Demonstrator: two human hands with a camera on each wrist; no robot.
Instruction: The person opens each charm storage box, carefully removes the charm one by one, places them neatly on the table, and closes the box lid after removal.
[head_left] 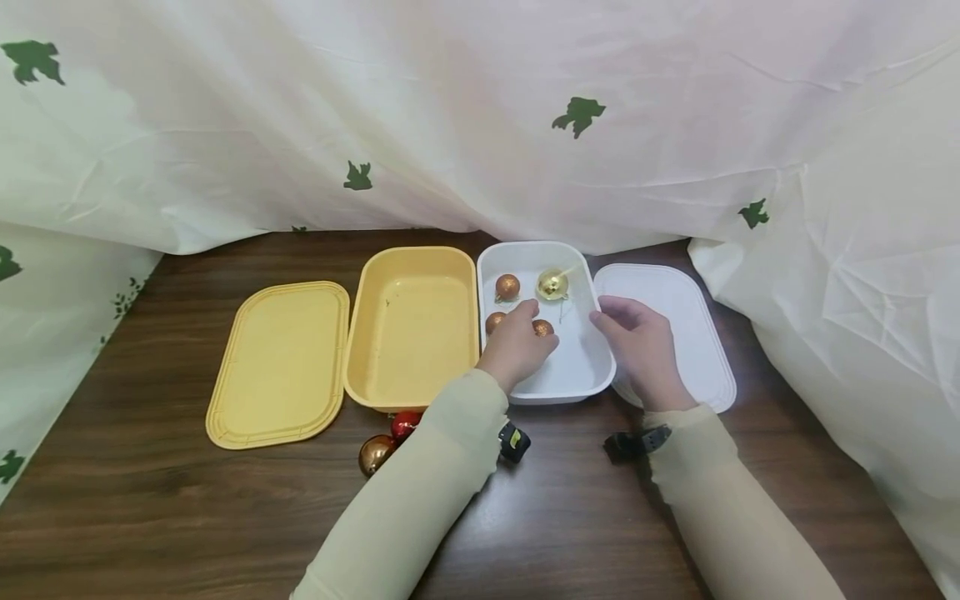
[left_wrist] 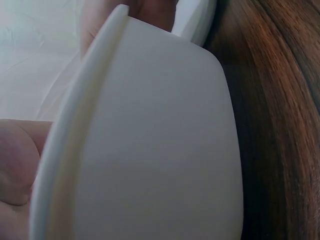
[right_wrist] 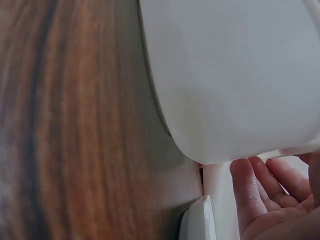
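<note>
- Nearest you, at 10 o'clock, a brown bauble [head_left: 377,455] and a red bauble [head_left: 405,423] lie by your left sleeve [head_left: 427,475]; swing that forearm clear, as they could roll
- At 12 o'clock sits the white box [head_left: 573,362], with the yellow box [head_left: 412,333] just beside it at 11
- Your left hand [head_left: 517,346] reaches inside the white box, thumb and fingers around a glittery copper bauble [head_left: 542,328]; whether they pinch it, you can't tell from here; work low so it needn't drop
- Your right hand [head_left: 637,346] is clamped on the white box's 3 o'clock rim; a light hold should steady it without tipping
- Farther in, a plain copper bauble [head_left: 507,287] sits at 10 o'clock and a gold bauble [head_left: 552,284] at 12; avoid nudging either
</note>
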